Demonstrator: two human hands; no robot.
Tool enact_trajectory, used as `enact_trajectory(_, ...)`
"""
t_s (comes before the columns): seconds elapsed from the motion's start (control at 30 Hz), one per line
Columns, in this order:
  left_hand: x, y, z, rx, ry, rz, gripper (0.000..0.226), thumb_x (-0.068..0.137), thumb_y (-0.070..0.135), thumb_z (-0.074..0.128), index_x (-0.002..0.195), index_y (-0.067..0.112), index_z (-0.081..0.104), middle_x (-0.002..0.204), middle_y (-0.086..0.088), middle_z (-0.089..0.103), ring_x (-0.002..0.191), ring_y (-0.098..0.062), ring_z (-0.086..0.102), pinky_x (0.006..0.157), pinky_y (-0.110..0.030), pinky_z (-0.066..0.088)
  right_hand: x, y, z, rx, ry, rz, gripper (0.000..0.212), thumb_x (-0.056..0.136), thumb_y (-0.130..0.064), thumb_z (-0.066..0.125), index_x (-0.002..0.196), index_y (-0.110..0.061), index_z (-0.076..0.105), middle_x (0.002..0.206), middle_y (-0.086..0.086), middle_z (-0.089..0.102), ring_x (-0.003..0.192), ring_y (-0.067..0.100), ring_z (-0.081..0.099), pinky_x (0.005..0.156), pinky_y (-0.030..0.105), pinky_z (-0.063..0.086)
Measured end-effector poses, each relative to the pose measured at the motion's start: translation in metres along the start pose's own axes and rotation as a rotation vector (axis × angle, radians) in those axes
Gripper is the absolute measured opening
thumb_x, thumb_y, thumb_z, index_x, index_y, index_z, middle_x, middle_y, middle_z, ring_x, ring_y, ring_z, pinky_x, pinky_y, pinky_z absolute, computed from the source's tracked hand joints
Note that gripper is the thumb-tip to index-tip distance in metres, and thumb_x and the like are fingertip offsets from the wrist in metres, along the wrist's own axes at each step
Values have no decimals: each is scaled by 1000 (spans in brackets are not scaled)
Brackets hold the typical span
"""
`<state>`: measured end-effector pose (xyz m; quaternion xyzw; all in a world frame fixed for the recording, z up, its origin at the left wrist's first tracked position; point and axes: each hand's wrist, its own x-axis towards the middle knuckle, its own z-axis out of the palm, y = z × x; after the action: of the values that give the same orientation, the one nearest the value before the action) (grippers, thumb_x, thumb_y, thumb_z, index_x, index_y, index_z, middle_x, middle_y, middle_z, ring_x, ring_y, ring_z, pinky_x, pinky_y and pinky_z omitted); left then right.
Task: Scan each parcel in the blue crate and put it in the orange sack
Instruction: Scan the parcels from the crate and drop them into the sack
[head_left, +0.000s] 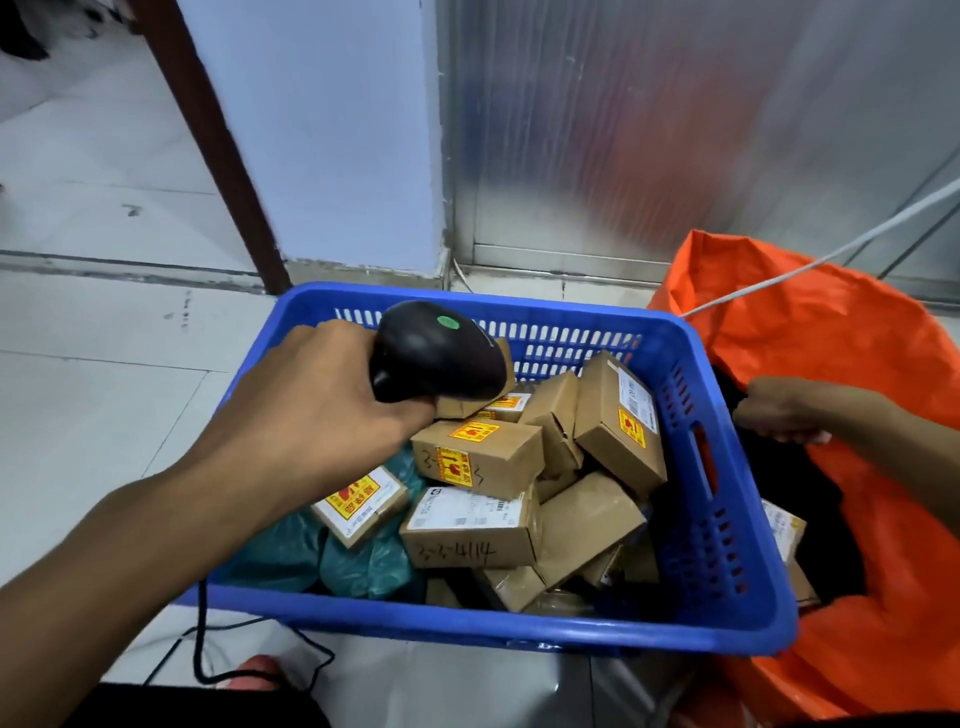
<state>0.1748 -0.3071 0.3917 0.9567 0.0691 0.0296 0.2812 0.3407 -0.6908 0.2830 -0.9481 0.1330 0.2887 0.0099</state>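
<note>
Left hand (322, 400) grips the scanner (436, 353) above the blue crate (727, 525); right hand (784, 410) pinches the orange sack (831, 332).

Under me is a pale tiled floor (104, 395) with grey grout lines and a few dark scuffs. My blue crate (727, 618) seems to sit straight on it, though I can't see its base. Just to its right, touching the crate's side, the orange sack (831, 332) slumps open on the same tiles. A thin black cable (200, 644) loops across the floor in front of the crate (near my foot).
</note>
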Motion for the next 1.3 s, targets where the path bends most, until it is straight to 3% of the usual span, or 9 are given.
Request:
enact_trajectory(0.13,-6,1,-9,-12,-7,6,37,77,29,70,55,15,45,49,2,45,49,-19,42,51,-31,33,-48,-45,-1,88,113,-320,24,95,-15,56,74,-7,63,54,5,62,40,20,55,41,26,46)
enact_trajectory(0.23,-7,1,-12,0,5,40,37,77,31,70,55,16,44,49,2,45,51,-19,45,50,-29,32,-93,-82,29,376,-153,-441,6,94,-13,66,96,-7,66,71,3,67,53,12,63,44,27,52)
enact_trajectory(0.37,-6,-1,-10,24,2,61,37,78,31,70,56,15,46,51,0,48,53,-19,48,49,-30,31,-132,-120,83,400,-443,-416,35,86,-16,76,112,-17,52,98,3,65,83,16,67,59,26,57)
enact_trajectory(0.47,-5,1,-10,43,0,53,36,79,33,69,57,17,46,53,0,48,55,-20,46,49,-31,30,-137,-138,121,532,-429,-347,69,79,-9,81,137,-16,43,103,-2,60,98,20,65,67,25,56)
enact_trajectory(0.57,-3,4,-9,67,0,43,37,79,36,67,57,17,43,54,1,46,59,-25,46,53,-32,33,-124,-144,150,766,-349,-290,95,71,6,82,149,-10,29,129,7,58,124,28,54,100,36,51)
enact_trajectory(0.67,-2,6,-6,82,-10,69,38,81,38,66,59,18,43,55,2,45,58,-22,45,55,-33,34,-108,-143,161,859,-387,-274,106,69,8,82,153,-14,22,130,9,60,116,27,58,78,32,56)
enact_trajectory(1.0,12,27,10,103,-5,144,32,82,37,66,63,20,46,61,3,51,61,-22,52,50,-30,31,-106,-137,150,706,-362,-304,91,57,-33,96,127,-20,38,117,5,59,96,21,67,50,23,51)
enact_trajectory(1.13,21,54,25,112,32,217,35,81,39,65,63,21,41,68,1,51,70,-29,55,55,-32,36,-138,-132,123,470,-244,-400,102,45,-55,92,126,-20,41,120,-1,53,106,17,57,84,33,58)
enact_trajectory(1.3,28,79,46,68,22,285,22,79,40,63,76,20,54,80,-4,56,79,-34,60,63,-35,42,-187,-111,57,150,16,-593,102,43,-71,79,126,-25,42,112,-4,48,101,17,55,91,41,53)
